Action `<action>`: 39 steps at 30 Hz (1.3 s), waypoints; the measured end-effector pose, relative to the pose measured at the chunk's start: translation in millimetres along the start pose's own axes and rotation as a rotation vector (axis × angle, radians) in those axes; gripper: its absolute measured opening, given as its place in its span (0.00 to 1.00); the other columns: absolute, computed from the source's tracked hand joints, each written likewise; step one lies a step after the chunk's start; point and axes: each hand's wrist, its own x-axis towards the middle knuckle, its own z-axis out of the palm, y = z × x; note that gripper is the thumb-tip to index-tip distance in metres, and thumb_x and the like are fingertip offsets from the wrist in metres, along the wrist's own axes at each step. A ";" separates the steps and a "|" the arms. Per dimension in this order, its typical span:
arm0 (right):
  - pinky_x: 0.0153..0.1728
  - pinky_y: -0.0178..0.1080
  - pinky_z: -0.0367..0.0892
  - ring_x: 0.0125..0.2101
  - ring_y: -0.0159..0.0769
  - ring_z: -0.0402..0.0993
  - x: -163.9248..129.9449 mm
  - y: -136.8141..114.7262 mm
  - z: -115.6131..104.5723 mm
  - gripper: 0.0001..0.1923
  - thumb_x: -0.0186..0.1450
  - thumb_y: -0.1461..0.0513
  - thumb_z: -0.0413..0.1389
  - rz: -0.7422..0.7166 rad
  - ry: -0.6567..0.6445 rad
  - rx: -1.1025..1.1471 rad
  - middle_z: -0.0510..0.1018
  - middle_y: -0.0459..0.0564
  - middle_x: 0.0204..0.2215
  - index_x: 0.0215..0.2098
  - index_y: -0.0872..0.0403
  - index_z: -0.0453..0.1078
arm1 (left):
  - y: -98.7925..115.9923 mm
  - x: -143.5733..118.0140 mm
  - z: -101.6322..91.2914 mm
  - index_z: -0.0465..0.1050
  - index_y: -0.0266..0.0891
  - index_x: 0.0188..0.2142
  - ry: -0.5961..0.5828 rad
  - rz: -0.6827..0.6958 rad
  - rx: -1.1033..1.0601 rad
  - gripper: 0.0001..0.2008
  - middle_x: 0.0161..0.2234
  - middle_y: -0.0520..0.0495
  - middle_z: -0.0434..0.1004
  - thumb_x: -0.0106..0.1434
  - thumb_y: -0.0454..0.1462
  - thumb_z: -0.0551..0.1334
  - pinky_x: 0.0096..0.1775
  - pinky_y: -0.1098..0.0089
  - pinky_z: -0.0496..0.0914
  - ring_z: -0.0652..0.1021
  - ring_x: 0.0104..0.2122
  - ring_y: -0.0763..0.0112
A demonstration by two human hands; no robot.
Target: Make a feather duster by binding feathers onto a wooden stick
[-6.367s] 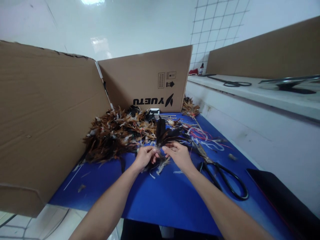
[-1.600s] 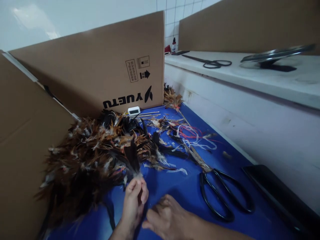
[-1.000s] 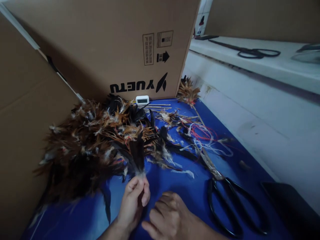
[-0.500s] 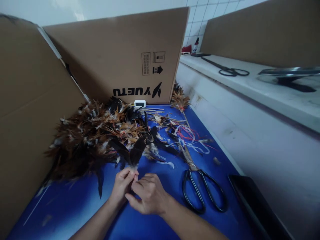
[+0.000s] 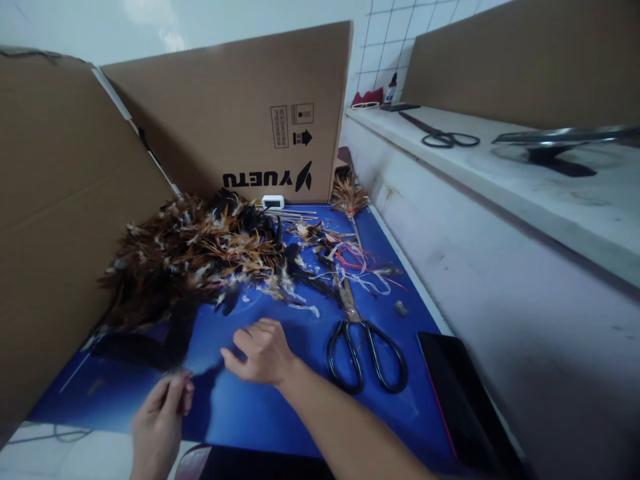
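My left hand (image 5: pixel 163 413), low on the left near the table's front edge, pinches a small bunch of long black feathers (image 5: pixel 179 333) by the quill end. The feathers fan out in a V away from the fingertips. Apart from it, over the blue table (image 5: pixel 225 413), my right hand (image 5: pixel 263 353) has its fingers curled in and its thumb held away from them. Whatever those fingers may hold is hidden. Right of that hand lie large scissors (image 5: pixel 367 353) with black loop handles, blades pointing away from me.
A heap of brown and black feathers (image 5: pixel 185 247) leans against cardboard (image 5: pixel 225 113). Red and white strings (image 5: pixel 360 267) lie beyond the scissors. A feather duster (image 5: pixel 349 193) and a white device (image 5: pixel 273 201) are at the back. A black tablet-like slab (image 5: pixel 465 400) lies right, below a ledge (image 5: pixel 450 160).
My hands, together before, are now apart. The left one has carried the black feathers left and toward me, tilting them leftward; the right one has shifted slightly left. The view has turned somewhat.
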 end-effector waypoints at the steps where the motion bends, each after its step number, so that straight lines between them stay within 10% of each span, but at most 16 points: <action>1: 0.25 0.36 0.55 0.18 0.29 0.67 -0.8 1.3 1.5 0.14 0.59 0.54 0.51 0.007 -0.006 0.001 0.71 0.43 0.15 0.20 0.53 0.63 | -1.9 -4.2 -3.8 0.72 0.36 0.29 0.022 0.033 0.083 0.16 0.20 0.53 0.69 0.55 0.49 0.62 0.24 0.74 0.62 0.67 0.20 0.75; 18: 0.23 0.33 0.54 0.19 0.29 0.70 -5.2 5.6 11.4 0.14 0.63 0.62 0.48 0.170 -0.103 -0.019 0.74 0.44 0.16 0.20 0.53 0.65 | 11.9 -22.1 19.7 0.66 0.39 0.23 0.348 0.260 0.268 0.14 0.18 0.53 0.64 0.62 0.43 0.55 0.38 0.70 0.67 0.74 0.32 0.68; 39: 0.34 0.36 0.59 0.28 0.33 0.69 -11.9 4.1 -16.8 0.11 0.67 0.67 0.45 0.162 -0.020 -0.163 0.74 0.48 0.26 0.42 0.56 0.68 | 10.7 -21.8 16.1 0.69 0.40 0.28 0.191 0.286 0.252 0.12 0.19 0.54 0.66 0.63 0.42 0.54 0.34 0.71 0.64 0.71 0.25 0.71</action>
